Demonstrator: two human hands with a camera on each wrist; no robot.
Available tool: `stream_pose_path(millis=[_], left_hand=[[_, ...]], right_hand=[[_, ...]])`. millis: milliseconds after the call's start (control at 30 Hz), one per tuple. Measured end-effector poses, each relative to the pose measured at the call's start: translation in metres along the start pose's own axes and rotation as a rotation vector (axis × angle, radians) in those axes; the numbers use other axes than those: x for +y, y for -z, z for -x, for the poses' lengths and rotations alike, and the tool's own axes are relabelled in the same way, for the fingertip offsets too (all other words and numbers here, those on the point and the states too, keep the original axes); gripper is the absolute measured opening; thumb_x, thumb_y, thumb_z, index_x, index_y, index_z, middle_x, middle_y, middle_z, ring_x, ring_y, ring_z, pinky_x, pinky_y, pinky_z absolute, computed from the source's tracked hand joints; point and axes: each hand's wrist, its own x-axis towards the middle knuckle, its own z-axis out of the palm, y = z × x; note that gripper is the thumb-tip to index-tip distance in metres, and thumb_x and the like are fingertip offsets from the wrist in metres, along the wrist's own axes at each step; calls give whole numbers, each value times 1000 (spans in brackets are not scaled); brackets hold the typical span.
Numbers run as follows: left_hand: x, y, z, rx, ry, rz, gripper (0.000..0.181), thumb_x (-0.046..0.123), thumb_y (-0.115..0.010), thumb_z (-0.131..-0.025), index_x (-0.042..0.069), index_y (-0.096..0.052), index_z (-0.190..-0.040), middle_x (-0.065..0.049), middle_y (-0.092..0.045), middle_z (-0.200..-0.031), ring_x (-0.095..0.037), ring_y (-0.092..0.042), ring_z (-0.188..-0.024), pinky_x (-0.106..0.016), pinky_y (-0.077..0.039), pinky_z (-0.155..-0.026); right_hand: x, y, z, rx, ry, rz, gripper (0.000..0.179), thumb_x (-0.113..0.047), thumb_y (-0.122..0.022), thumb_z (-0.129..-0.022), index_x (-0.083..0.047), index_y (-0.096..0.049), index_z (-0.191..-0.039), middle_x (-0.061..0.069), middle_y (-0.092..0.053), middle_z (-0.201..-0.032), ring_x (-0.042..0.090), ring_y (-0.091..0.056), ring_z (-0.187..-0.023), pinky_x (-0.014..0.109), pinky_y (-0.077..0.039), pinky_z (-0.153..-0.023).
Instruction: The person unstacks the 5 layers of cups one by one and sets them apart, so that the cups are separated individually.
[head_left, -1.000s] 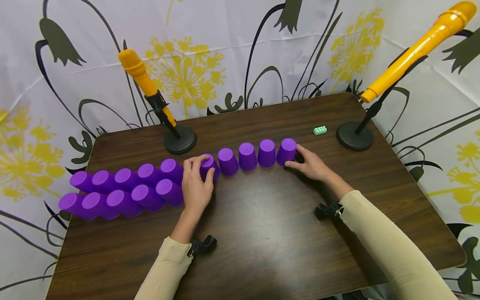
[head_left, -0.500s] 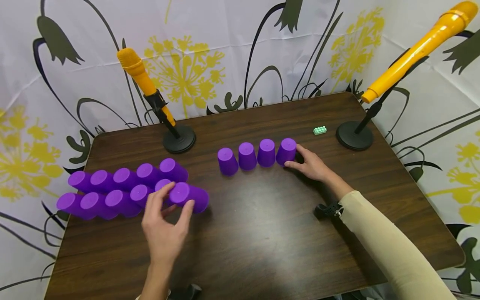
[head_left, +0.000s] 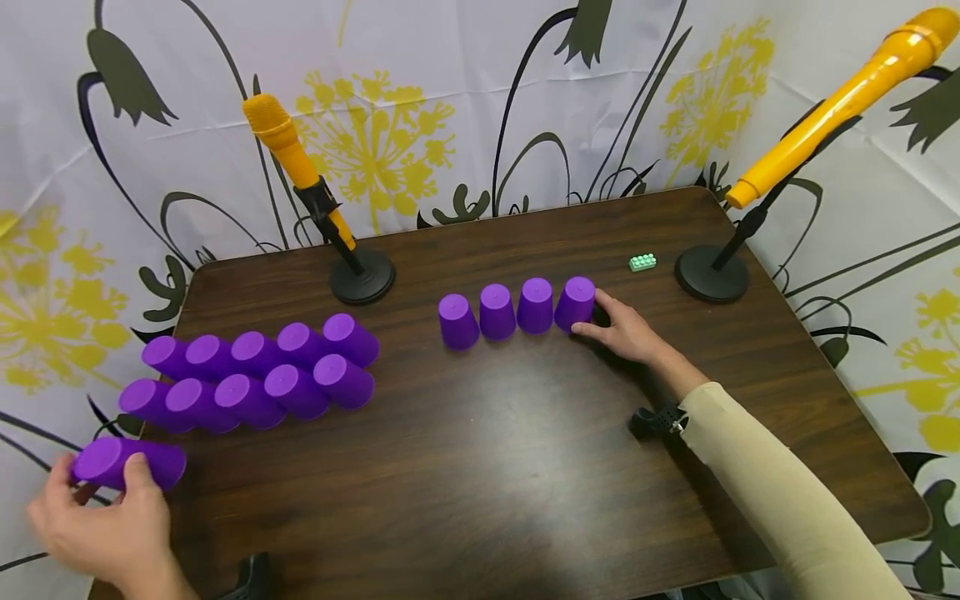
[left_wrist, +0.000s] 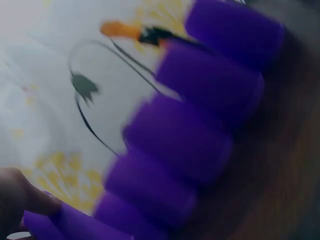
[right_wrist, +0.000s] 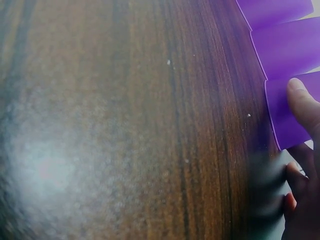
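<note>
At the table's left edge my left hand (head_left: 105,527) grips an upside-down purple cup (head_left: 129,463) between thumb and fingers, in front of two rows of purple cups. The back row (head_left: 256,354) and the front row (head_left: 249,402) both stand upside down, several cups each. Farther right, a short line of purple cups (head_left: 497,314) stands upside down. My right hand (head_left: 624,332) holds the rightmost cup (head_left: 574,305) of that line, thumb in front and fingers on its far side. The left wrist view is blurred; part of the held cup (left_wrist: 75,222) shows at its bottom.
A yellow microphone (head_left: 281,142) on a black stand (head_left: 363,277) is at the back left; another yellow microphone (head_left: 840,104) leans on a stand (head_left: 711,273) at the right. A small green toy brick (head_left: 642,262) lies on the brown table (head_left: 495,467).
My left hand has lifted the leftmost cup from the right-hand line and carried it left, past the two rows, to the table's left edge. The right hand has stayed in place.
</note>
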Motion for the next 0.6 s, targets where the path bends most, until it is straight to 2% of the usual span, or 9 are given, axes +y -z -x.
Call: stream_pose_path(millis=[133,200,333,467,600], left_hand=[[-19,-13,-12,-83,118,-42,48,29,-72,-82,25,-64,-130,30,-35,-100,17,-33,-83,-19,-36,-94],[-23,-20,-14,-97,117,-34,47,26,-73,-82,24,-64,-129,29,-36,-100,17,-33,-83,-21,-37,-95],[-25,-30,-17,-86,70,2,45,23,-73,-82,24,-65,-127,27,-37,-98,13,-36,-87,-25,-37,-96],[-27,-32,-17,-94,79,15,46,23,-72,-83,26,-63,-128,26,-40,-103,7,-41,-97,-25,-36,-98],[-30,-32,-16,-97,86,27,49,21,-71,-82,27,-61,-130,24,-41,-105,11,-38,-93,-23,-36,-97]], right_hand=[[-1,1,0,-8,-5,5,72,-34,-69,-92,-7,-36,-150,22,-47,-143,39,-40,-135,56,-29,-110],[0,1,0,-11,-12,3,72,-34,-69,-92,-7,-35,-150,22,-47,-144,39,-40,-135,56,-28,-110],[1,2,1,-12,-21,3,72,-35,-68,-93,-7,-34,-151,23,-45,-145,40,-38,-136,57,-27,-110],[2,1,0,-8,-12,8,72,-34,-68,-93,-7,-34,-150,23,-46,-144,40,-39,-135,56,-28,-110],[1,1,-1,-4,2,8,71,-35,-69,-93,-7,-36,-150,21,-47,-144,38,-40,-135,54,-29,-111]])
